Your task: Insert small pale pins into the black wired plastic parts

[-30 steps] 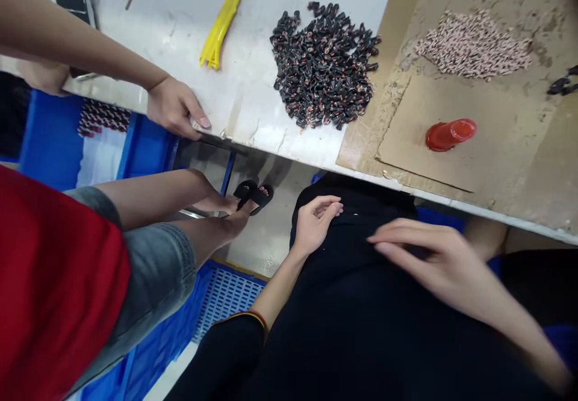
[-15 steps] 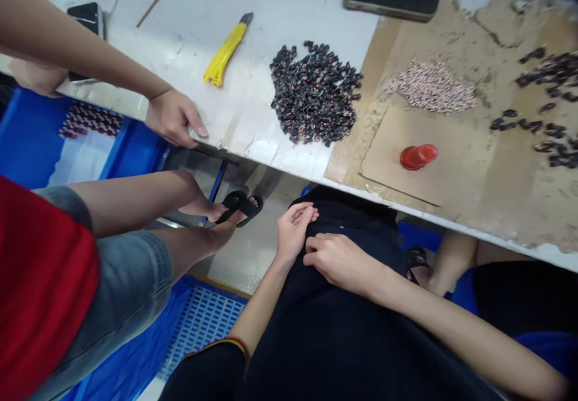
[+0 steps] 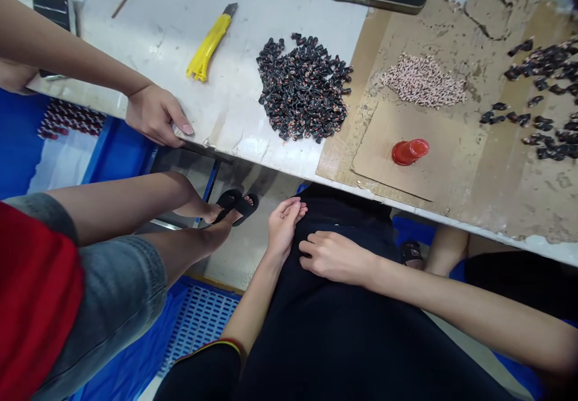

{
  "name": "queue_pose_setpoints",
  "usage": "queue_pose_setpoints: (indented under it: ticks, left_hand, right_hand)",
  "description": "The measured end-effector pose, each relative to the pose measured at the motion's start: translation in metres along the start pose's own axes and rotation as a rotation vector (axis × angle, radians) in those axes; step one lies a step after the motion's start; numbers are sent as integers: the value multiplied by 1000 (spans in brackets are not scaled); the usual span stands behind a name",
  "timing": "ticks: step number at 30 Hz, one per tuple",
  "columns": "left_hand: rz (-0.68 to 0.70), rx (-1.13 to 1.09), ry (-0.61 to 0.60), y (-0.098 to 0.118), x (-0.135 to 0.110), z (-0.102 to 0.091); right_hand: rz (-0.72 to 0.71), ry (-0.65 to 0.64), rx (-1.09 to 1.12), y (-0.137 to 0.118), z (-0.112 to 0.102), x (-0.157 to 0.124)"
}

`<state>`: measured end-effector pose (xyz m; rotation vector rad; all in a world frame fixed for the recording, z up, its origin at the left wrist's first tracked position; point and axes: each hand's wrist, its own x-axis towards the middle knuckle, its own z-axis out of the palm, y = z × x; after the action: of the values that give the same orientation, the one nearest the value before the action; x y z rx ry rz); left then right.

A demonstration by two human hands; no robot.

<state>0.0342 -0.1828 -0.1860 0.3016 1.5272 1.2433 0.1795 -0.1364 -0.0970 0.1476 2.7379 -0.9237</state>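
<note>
Head view: left hand (image 3: 283, 229) and right hand (image 3: 335, 258) on black clothing (image 3: 316, 329), fingers loosely together, both hands empty.

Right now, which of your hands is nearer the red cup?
The right hand is nearer the red cup, sitting below and left of it in view. The left hand is farther, beyond the right hand.

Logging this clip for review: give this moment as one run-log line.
left hand: empty, on black clothing | right hand: empty, on black clothing | nearby: black pieces on bench | co-worker's hand on bench edge
</note>
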Motion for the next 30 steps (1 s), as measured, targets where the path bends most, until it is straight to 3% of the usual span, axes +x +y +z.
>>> queue_pose_setpoints:
  ticks: [3, 6, 10, 14, 21, 26, 30]
  left_hand:
    - [56, 39, 20, 3, -2, -5]
    - [127, 158, -4, 19, -19, -22]
    - [146, 453, -218, 55, -64, -46]
    - [170, 778, -430, 74, -93, -54]
    - [321, 1201, -621, 67, -86, -48]
    - [443, 1414, -760, 79, -85, -43]
    - [463, 1502, -822, 88, -82, -36]
  right_hand:
    - [4, 47, 71, 10, 5, -6]
    - [6, 109, 202, 23, 9, -10]
    - [35, 188, 413, 34, 16, -12]
    - [65, 220, 557, 36, 19, -12]
    - [177, 305, 661, 31, 19, -19]
    - [331, 450, 697, 15, 10, -42]
    - [412, 568, 783, -1, -1, -67]
